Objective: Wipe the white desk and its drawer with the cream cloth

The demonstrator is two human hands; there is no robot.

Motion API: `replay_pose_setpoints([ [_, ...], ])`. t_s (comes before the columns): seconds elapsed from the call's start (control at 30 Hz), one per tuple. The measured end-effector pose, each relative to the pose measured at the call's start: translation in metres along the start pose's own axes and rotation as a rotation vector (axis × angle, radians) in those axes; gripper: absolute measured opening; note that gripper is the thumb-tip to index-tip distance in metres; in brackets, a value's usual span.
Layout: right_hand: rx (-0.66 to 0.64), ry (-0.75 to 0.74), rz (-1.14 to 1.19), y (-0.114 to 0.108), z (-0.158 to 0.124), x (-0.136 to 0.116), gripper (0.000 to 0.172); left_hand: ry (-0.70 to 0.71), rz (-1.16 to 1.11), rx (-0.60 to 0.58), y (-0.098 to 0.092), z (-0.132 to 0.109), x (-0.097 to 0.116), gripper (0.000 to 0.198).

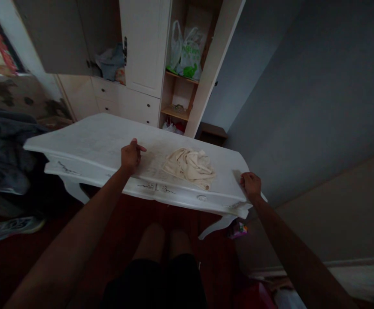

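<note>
A white carved table [90, 141] stands in front of me, its top dusty. A crumpled cream cloth [190, 166] lies on it right of the middle. My left hand [130, 155] rests on the top just left of the cloth, fingers curled, thumb out, holding nothing I can see. At the table's right front corner sits my right hand [250, 185], fingers curled over the edge of the tabletop. My bare knees show below the table.
A cream wardrobe [143, 51] stands behind the table, its door open on shelves with plastic bags [187, 53]. Dark bedding [3, 146] and a shoe [11, 226] lie at left. A grey wall runs along the right. A small colourful object [237, 230] lies on the floor.
</note>
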State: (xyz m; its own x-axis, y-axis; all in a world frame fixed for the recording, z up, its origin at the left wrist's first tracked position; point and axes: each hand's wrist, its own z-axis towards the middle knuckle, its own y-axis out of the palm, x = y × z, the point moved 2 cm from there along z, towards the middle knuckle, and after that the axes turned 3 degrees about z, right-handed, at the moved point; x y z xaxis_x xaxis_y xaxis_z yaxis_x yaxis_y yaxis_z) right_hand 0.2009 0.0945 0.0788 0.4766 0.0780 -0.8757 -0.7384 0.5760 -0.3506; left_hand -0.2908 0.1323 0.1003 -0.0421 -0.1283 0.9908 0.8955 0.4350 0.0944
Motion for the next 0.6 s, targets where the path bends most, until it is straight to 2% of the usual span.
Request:
replay_pose_setpoints([
  [0.1, 0.010, 0.005, -0.024, 0.000, -0.002, -0.003, 0.020, 0.043, 0.001, 0.047, -0.001, 0.001, -0.006, 0.039],
  [0.23, 0.027, 0.019, -0.058, 0.000, -0.003, -0.005, 0.019, 0.187, -0.026, 0.020, -0.001, 0.006, -0.013, 0.012],
  [0.33, 0.034, 0.020, -0.076, 0.000, -0.003, -0.006, 0.020, 0.246, -0.144, -0.036, -0.002, 0.008, -0.016, 0.047],
  [0.37, 0.035, 0.018, -0.081, 0.000, -0.003, -0.006, 0.020, 0.240, -0.154, -0.038, -0.003, 0.008, -0.017, 0.051],
  [0.53, 0.025, -0.001, -0.101, 0.000, -0.003, -0.007, 0.022, 0.228, 0.058, 0.066, -0.004, 0.003, -0.019, 0.027],
  [0.6, 0.021, -0.005, -0.109, 0.001, -0.004, -0.008, 0.022, 0.241, 0.148, 0.066, -0.004, 0.002, -0.018, 0.023],
])
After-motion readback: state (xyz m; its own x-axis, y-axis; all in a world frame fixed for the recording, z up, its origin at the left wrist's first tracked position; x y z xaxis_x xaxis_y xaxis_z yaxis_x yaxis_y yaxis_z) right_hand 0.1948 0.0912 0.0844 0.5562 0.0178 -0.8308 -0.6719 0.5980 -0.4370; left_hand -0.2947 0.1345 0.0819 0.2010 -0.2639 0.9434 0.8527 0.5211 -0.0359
